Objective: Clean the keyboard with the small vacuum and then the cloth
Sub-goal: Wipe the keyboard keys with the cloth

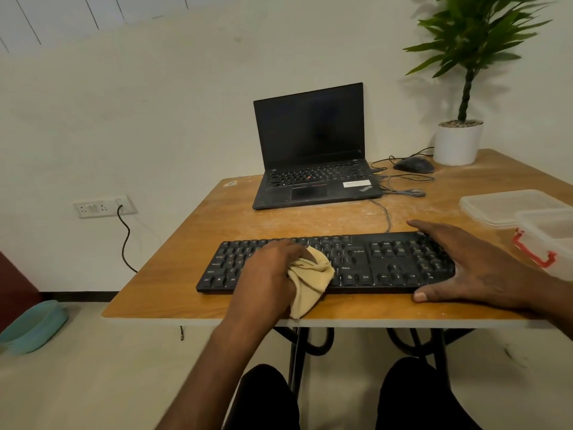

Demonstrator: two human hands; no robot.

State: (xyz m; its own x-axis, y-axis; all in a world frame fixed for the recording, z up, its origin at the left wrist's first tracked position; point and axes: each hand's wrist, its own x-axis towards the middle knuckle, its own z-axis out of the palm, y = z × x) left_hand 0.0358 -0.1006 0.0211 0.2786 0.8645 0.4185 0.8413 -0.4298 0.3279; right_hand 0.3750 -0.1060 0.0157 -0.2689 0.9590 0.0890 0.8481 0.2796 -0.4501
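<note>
A crumpled, soft tan cloth (311, 279) is gripped in the curled fingers of the left hand (268, 274) and pressed on the middle keys of the flat black plastic keyboard (356, 262). The keyboard's right end is spanned by the right hand (465, 263), fingers spread flat, thumb at the near edge. The keyboard lies near the front edge of a dusty wooden table (217, 218). Behind it an open black laptop (313, 150) stands, with a rounded mouse (414, 165) and white plant pot (457, 143) beyond. Clear plastic containers (502, 206) sit at right.
</note>
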